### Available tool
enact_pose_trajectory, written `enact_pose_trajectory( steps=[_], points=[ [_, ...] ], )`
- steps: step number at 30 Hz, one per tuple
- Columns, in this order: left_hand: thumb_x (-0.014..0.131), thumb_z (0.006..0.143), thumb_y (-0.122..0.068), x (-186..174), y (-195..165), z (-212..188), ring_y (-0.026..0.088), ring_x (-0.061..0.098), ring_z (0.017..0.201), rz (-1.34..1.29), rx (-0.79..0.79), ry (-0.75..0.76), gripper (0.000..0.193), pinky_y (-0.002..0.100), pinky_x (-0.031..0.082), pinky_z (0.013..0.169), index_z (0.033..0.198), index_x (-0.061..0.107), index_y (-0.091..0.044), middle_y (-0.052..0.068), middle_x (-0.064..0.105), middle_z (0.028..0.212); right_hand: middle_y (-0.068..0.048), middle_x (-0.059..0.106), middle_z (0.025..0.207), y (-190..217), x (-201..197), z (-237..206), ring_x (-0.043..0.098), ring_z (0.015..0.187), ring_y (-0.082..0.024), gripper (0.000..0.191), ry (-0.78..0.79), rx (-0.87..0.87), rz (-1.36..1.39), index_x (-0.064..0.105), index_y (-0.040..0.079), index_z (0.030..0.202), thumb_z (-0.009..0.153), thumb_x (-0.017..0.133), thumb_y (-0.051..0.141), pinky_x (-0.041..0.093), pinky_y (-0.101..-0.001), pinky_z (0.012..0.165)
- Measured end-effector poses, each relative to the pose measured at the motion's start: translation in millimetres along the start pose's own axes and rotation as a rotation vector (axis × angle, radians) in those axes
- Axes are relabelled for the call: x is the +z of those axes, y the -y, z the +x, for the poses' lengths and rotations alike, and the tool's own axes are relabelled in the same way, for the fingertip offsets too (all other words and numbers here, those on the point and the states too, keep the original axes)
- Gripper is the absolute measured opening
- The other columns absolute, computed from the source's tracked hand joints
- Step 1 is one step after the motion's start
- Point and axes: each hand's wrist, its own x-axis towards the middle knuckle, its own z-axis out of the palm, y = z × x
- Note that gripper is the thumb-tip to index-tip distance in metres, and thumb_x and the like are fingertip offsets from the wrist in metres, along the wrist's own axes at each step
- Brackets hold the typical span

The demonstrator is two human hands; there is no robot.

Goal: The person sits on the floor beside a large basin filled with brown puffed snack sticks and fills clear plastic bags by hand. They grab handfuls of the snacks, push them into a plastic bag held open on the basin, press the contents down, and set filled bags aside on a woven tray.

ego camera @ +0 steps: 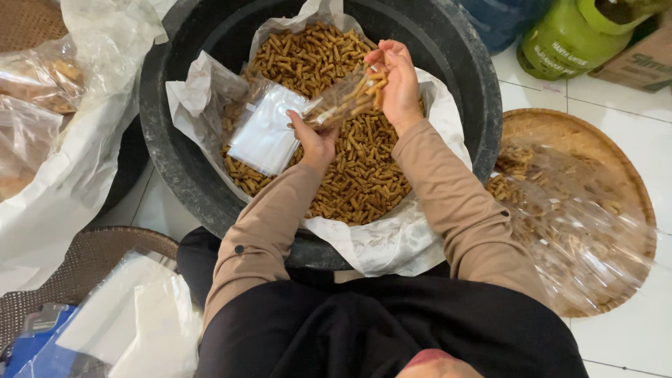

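Observation:
A big black tub [175, 175] lined with white plastic holds a heap of brown stick snacks [364, 175]. My left hand [313, 140] holds a small clear plastic bag [336, 105] open over the heap. My right hand [397, 80] is cupped around a handful of snack sticks at the bag's mouth. A stack of empty clear bags [266, 133] lies on the snacks just left of my left hand.
A round woven tray [574, 129] with filled clear packets sits at the right. Large plastic sacks [63, 140] of snacks lie at the left. More empty bags [133, 322] rest on a woven tray at bottom left. A green gas cylinder [567, 38] stands at top right.

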Motion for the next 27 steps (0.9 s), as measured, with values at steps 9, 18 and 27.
enact_pose_trajectory(
  steps=[9, 18, 27],
  points=[
    [0.047, 0.079, -0.086, 0.4, 0.8, 7.7, 0.041, 0.039, 0.141, -0.070, -0.026, 0.006, 0.111, 0.060, 0.034, 0.119, 0.158, 0.024, -0.012, 0.020, 0.032, 0.159, -0.016, 0.069, 0.134, 11.3, 13.8, -9.4, 0.057, 0.136, -0.026, 0.039, 0.278, -0.078, -0.275, 0.066, 0.009, 0.107, 0.110, 0.041, 0.039, 0.033, -0.0405, 0.124],
    [0.039, 0.079, -0.091, 25.9, -27.3, -1.2, 0.042, 0.036, 0.146, -0.111, 0.015, 0.128, 0.116, 0.060, 0.030, 0.121, 0.158, 0.027, -0.007, 0.022, 0.033, 0.159, -0.017, 0.068, 0.122, 15.9, 26.7, -12.4, 0.067, 0.110, -0.026, 0.020, 0.282, -0.167, -0.829, 0.069, -0.001, 0.117, 0.105, 0.060, 0.012, 0.055, -0.0374, 0.099],
    [0.065, 0.091, -0.061, 32.1, -80.0, 20.5, 0.035, 0.055, 0.126, 0.010, 0.011, 0.244, 0.072, 0.054, 0.046, 0.113, 0.134, 0.056, -0.005, 0.017, 0.057, 0.135, -0.016, 0.067, 0.138, 6.0, 54.6, -32.5, 0.070, 0.116, -0.033, 0.033, 0.845, -0.540, -1.412, 0.074, 0.014, 0.126, 0.092, 0.074, 0.011, 0.056, -0.0414, 0.098]
  ],
)
